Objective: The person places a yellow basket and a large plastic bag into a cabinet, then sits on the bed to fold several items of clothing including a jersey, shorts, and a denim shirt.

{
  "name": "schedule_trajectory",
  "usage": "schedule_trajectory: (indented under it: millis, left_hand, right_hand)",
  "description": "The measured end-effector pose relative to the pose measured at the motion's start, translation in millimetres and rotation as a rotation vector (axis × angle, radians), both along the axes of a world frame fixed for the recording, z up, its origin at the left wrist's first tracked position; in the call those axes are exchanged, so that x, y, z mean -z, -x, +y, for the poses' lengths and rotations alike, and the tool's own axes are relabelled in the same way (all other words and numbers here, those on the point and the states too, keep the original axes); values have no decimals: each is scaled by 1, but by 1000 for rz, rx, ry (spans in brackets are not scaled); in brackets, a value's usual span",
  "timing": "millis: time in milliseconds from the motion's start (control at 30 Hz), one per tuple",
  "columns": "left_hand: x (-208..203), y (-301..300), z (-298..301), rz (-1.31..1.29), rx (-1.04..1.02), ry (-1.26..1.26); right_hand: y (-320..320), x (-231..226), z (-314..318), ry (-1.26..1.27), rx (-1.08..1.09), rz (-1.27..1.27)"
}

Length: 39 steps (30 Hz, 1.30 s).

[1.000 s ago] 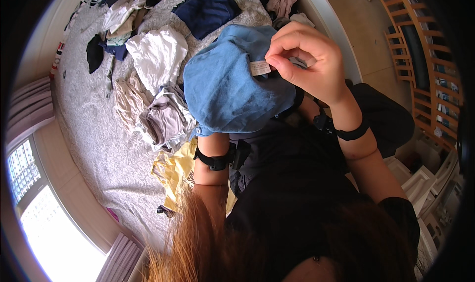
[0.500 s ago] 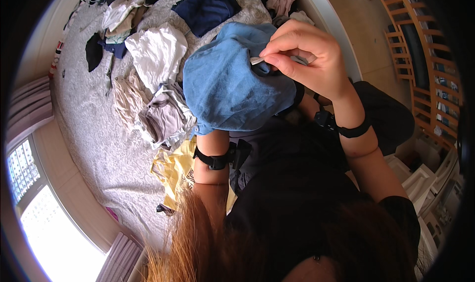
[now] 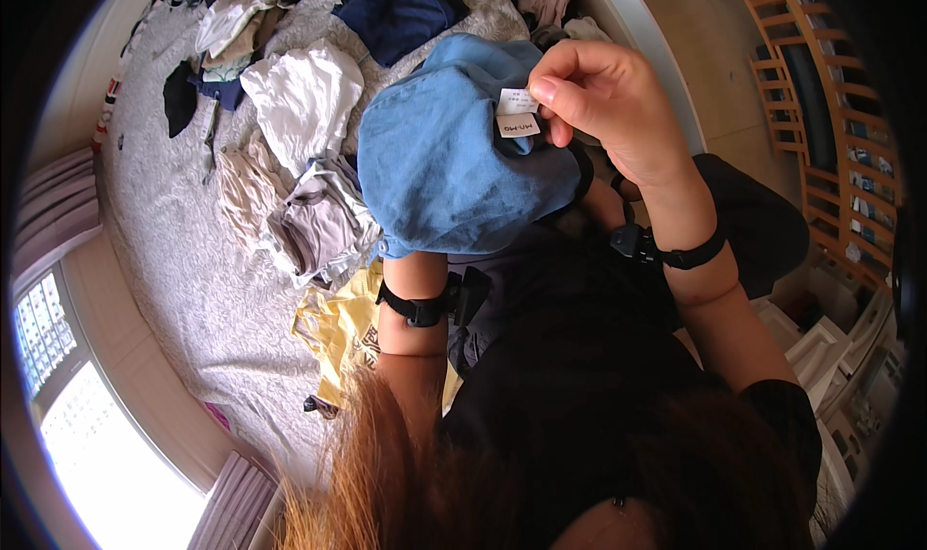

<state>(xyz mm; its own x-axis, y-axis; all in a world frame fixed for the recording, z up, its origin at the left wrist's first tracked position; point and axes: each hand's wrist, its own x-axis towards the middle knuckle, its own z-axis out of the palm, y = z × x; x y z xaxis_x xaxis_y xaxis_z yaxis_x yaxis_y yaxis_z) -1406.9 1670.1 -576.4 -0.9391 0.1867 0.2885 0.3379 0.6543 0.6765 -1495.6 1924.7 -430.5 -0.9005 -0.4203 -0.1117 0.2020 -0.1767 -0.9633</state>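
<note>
A blue cloth garment (image 3: 425,154) is spread over my left forearm (image 3: 415,280), and the cloth hides my left hand and its fingers completely. My right hand (image 3: 618,106) is closed in a pinch at the garment's upper right opening. Between thumb and fingers it holds a small white label (image 3: 519,101), turned flat so its printed face shows. A second, cream label (image 3: 518,126) hangs just below it, against the blue cloth.
Clothes lie on the pale patterned bedspread (image 3: 164,289): a white garment (image 3: 304,96), a mauve one (image 3: 319,226), a yellow one (image 3: 333,323) and a navy one (image 3: 401,14). A wooden slatted frame (image 3: 830,86) stands far right, and a window (image 3: 116,453) is at the left.
My right hand has rotated and opened out the folded labels, so their faces now show. The blue garment and my left arm have hardly moved.
</note>
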Motion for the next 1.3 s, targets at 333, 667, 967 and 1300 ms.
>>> schedule_trajectory:
  millis: [333, 667, 967, 1300]
  left_hand:
    - [7, 14, 2, -40, 50, -16]
    - [18, 32, 4, -104, 105, -23]
    - [29, 41, 15, -115, 140, -33]
    - [28, 38, 8, -98, 112, -33]
  right_hand:
    - [-9, -11, -6, 71, -57, -70]
    - [-11, -15, -8, 98, -85, -103]
    - [-13, -8, -7, 30, 14, 5]
    - [-10, -3, -5, 104, -17, 38]
